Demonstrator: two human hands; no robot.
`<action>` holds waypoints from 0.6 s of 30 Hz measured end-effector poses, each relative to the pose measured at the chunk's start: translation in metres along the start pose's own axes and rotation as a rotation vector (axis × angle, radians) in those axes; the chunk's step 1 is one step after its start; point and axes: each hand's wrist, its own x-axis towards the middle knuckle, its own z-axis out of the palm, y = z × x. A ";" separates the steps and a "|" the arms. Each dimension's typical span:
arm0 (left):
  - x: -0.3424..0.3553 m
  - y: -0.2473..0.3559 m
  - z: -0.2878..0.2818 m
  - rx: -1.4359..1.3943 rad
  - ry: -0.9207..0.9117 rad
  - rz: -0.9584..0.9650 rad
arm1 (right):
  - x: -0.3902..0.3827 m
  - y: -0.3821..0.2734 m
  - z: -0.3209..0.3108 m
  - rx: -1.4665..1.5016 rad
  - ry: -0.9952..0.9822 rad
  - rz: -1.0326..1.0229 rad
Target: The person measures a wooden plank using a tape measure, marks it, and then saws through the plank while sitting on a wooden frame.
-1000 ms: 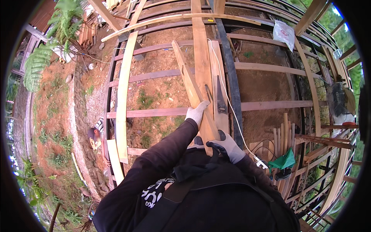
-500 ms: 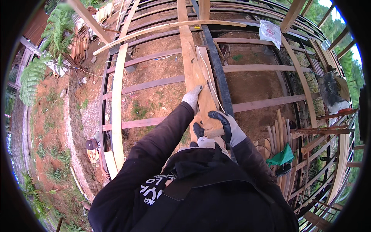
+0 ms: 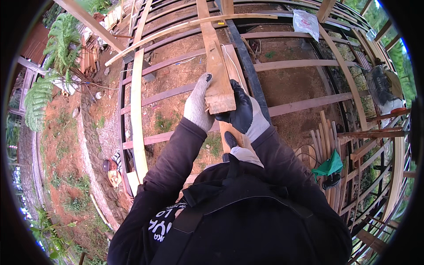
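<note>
A wooden plank (image 3: 219,88) is lifted toward me, its rough cut end facing my body. My left hand (image 3: 198,104), in a pale knit glove with dark fingertips, grips the plank's left edge near that end. On the opposite edge, my right hand (image 3: 245,112) is closed round the plank in a pale glove with a black coated palm; some of its fingers reach underneath. Another board (image 3: 232,55) lies just right of the plank, with a thin white cord (image 3: 240,70) along it. The far part of the held plank runs away from me over the joists.
Dark joists (image 3: 304,65) span bare earth, with gaps between them. A dark beam (image 3: 247,62) runs along the right. A white sack (image 3: 305,24) lies far right; a green cloth (image 3: 329,165) hangs by stacked timber. Another person (image 3: 115,170) is below, at left.
The plank's near end has risen and shifted left. My left hand has moved down and left to its edge; my right hand has moved up and left, now gripping the other edge.
</note>
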 end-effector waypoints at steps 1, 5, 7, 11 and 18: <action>-0.002 0.001 0.012 0.021 -0.001 0.019 | 0.003 -0.004 0.003 -0.012 0.044 -0.003; 0.008 0.010 0.002 -0.029 -0.068 0.014 | 0.016 0.004 0.004 -0.037 -0.011 -0.069; 0.008 0.014 -0.007 -0.042 -0.102 0.042 | 0.021 0.010 0.006 -0.031 -0.053 -0.080; 0.006 0.011 0.003 0.012 -0.179 0.006 | 0.012 0.003 0.018 -0.022 0.065 -0.078; 0.009 0.002 -0.003 -0.017 -0.198 -0.032 | 0.014 0.010 -0.002 0.004 0.023 -0.054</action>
